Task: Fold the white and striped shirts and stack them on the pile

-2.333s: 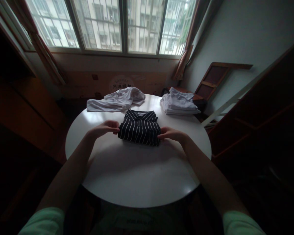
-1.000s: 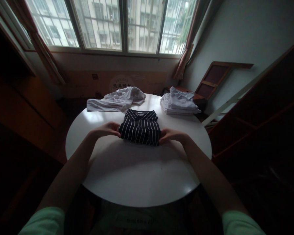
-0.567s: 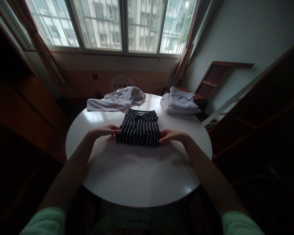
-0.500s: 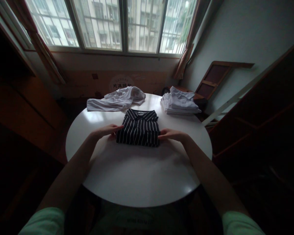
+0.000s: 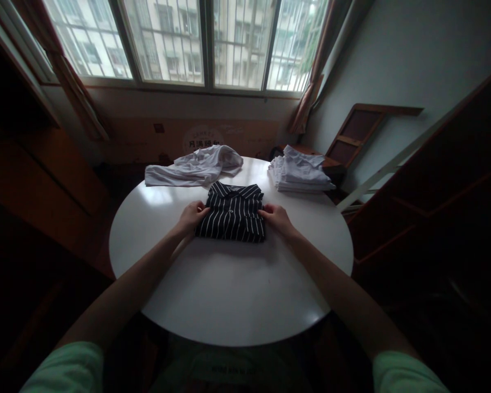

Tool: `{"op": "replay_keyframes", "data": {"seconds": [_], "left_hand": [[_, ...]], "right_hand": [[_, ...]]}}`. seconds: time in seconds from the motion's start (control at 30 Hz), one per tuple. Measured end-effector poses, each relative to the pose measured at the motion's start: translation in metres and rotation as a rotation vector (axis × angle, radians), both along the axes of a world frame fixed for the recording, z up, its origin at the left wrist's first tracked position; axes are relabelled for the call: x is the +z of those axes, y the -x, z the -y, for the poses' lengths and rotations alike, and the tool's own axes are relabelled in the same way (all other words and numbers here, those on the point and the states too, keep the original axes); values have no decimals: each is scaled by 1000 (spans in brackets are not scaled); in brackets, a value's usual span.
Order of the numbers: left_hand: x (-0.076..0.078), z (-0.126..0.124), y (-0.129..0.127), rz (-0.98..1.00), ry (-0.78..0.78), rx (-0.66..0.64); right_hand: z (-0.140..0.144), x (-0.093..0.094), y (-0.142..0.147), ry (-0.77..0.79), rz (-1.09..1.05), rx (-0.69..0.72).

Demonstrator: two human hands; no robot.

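A folded black shirt (image 5: 231, 218) with white stripes lies on the round white table (image 5: 229, 295), its collar toward the window. My left hand (image 5: 193, 214) is closed on the shirt's left edge, thumb and fingers pinching the cloth. On the opposite edge, my right hand (image 5: 276, 217) also pinches the fabric, its fingers curled. A button shows at the middle of the shirt front. Part of each hand's fingertips is hidden against the cloth.
Behind the shirt to the left lies a loose, rumpled white garment (image 5: 204, 165). A stack of folded white shirts (image 5: 298, 170) sits at the back right of the table. Beyond it stands a wooden chair (image 5: 354, 131) by the wall.
Both hands have slid a little farther up the shirt's sides, away from me. Their fingers have gone from lying along the edges to pinching the cloth.
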State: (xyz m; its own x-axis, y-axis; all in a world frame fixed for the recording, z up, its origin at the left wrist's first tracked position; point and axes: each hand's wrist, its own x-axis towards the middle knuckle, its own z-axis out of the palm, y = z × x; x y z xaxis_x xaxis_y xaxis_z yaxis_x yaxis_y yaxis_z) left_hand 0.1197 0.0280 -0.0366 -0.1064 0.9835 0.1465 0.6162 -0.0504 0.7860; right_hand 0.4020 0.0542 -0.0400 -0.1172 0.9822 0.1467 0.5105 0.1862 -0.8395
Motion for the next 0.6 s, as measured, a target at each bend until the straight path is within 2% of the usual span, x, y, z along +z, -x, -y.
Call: {"op": "replay_keyframes", "data": {"seconds": [0.1, 0.2, 0.33, 0.43, 0.5, 0.6], "left_hand": [[-3, -4, -2, 62, 29, 24], [-4, -7, -2, 145, 80, 11], [1, -5, -4, 281, 159, 2], [6, 1, -7, 406, 166, -148], [7, 6, -10, 467, 176, -242], [7, 10, -11, 543, 234, -274]], "right_hand": [[0, 1, 0, -42, 28, -104], [1, 3, 3, 77, -105, -135], [5, 5, 12, 348, -428, -18], [9, 5, 20, 497, -554, 91], [13, 5, 23, 527, -594, 122], [16, 8, 19, 518, -560, 170]]}}
